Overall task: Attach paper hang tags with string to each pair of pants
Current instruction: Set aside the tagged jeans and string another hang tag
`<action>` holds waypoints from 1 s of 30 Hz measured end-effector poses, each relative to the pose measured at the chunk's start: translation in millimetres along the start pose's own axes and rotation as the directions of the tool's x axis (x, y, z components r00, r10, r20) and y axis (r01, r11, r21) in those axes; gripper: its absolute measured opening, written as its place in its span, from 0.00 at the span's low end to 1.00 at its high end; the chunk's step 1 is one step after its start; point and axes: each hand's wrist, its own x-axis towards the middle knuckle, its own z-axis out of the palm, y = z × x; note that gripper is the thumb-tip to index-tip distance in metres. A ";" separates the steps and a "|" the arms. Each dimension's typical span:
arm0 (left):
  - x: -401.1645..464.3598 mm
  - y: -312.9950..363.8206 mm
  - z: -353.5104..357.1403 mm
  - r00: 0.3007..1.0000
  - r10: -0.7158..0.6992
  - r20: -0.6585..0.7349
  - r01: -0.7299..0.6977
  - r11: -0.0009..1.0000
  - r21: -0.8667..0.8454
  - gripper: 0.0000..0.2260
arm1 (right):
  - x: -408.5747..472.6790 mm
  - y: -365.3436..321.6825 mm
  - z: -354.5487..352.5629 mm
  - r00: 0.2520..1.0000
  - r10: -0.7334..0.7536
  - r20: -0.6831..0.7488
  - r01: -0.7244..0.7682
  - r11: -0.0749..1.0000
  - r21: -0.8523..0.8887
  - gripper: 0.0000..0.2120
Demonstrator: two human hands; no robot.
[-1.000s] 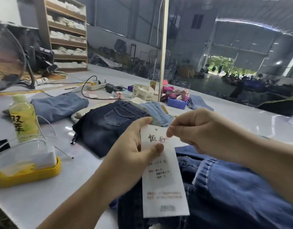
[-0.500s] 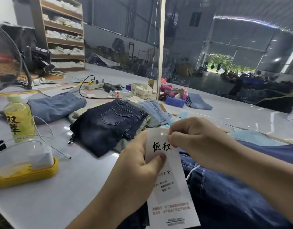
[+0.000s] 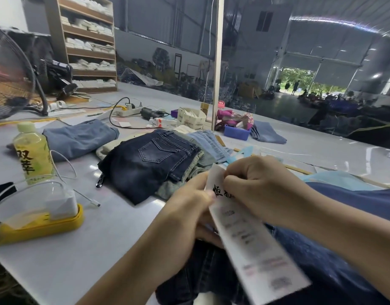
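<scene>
A long white paper hang tag with black characters at its top slants down to the right in front of me. My left hand grips its upper left edge, thumb on the face. My right hand is curled over the tag's top end, pinching there; the string is hidden under the fingers. Under both hands lies a pair of dark blue jeans. A folded dark denim pair tops a stack of folded pants further back on the table.
On the left of the white table stand a green drink bottle and a clear tub on a yellow lid, with a white cable beside them. Light blue jeans, a power strip, a fan and small boxes lie behind.
The tag has tilted so its lower end swings right and toward me. My right hand has closed further over the tag's top, covering part of the characters. The view has dropped slightly.
</scene>
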 end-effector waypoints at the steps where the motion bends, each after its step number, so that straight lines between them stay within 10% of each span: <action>1: 2.0 1.2 -3.3 0.999 -0.046 0.019 0.048 0.994 -0.101 0.17 | -0.4 -0.9 -0.2 1.000 -0.011 0.006 0.011 1.000 0.006 0.11; 12: -0.8 4.4 -30.9 0.978 -0.157 0.139 0.174 0.977 -0.120 0.13 | -7.4 -9.4 -2.6 0.991 0.035 0.127 -0.048 0.994 0.097 0.16; 18: 4.0 7.0 -29.7 0.999 -0.025 0.028 0.017 0.967 0.255 0.05 | -7.6 -7.0 3.8 0.983 0.031 0.179 -0.043 0.997 0.065 0.17; 30: 1.4 7.2 -35.1 0.992 0.122 0.002 -0.116 0.937 0.330 0.04 | -1.3 -6.1 9.2 0.979 -0.123 0.163 0.105 0.988 0.113 0.10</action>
